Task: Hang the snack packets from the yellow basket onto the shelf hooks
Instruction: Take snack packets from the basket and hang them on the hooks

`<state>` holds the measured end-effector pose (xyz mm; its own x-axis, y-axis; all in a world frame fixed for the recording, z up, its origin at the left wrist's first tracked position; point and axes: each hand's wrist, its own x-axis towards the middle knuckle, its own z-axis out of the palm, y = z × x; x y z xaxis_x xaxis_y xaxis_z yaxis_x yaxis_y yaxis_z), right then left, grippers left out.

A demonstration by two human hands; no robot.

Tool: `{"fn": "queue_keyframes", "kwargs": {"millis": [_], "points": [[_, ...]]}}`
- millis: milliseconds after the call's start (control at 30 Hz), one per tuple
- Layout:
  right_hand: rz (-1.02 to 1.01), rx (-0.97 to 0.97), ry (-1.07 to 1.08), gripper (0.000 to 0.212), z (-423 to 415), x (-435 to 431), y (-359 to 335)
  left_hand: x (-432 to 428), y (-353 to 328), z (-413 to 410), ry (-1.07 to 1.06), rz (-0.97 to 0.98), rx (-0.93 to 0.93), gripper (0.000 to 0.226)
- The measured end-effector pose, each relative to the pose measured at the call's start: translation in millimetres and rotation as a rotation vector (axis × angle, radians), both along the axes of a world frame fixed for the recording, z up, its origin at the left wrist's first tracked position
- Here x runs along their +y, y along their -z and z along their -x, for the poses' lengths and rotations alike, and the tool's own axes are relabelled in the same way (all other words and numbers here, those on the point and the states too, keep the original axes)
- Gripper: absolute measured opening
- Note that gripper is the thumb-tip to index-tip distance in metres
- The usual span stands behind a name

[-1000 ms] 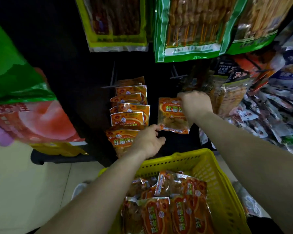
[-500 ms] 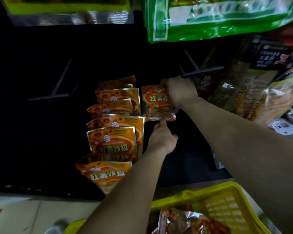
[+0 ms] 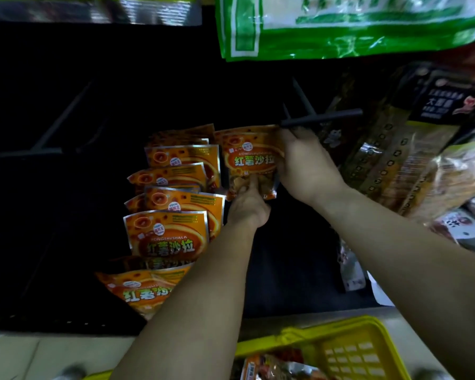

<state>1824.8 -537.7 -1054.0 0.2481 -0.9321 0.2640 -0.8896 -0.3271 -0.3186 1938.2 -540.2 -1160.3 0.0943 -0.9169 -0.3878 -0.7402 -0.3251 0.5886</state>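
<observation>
An orange snack packet [image 3: 248,157] is held up against the dark shelf panel, its top right corner at the tip of a black shelf hook [image 3: 322,120]. My right hand [image 3: 302,163] grips the packet's right edge. My left hand [image 3: 248,205] pinches its bottom edge from below. A column of several matching orange packets [image 3: 173,204] hangs just to the left. The yellow basket [image 3: 348,349] sits at the bottom right with more packets [image 3: 274,366] inside.
Large green bags [image 3: 340,26] hang overhead. Dark and golden snack bags [image 3: 406,149] crowd the right side, close to my right forearm. An empty black hook [image 3: 47,141] juts out at the left. Pale floor [image 3: 39,355] shows at the bottom left.
The view has closed in on the shelf. My right hand has raised the packet to the hook tip, and my left hand has come up to pinch its bottom edge.
</observation>
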Motion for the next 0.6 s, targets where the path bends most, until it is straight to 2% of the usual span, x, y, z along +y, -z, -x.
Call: {"fn": "queue_keyframes", "kwargs": {"millis": [133,333,467,600], "points": [[-0.088,-0.040,-0.026,0.041,9,15,4,-6,-13,0,-0.005,0.006,0.014,0.085],[-0.170,-0.092,-0.005,0.052,24,63,-7,31,-51,-3,0.000,0.086,0.010,0.067],[-0.222,-0.069,0.027,0.047,43,115,-25,64,-95,3,0.050,0.139,0.024,0.050],[-0.294,-0.021,0.073,0.045,70,167,-37,108,-139,4,0.155,0.230,-0.032,0.055]]}}
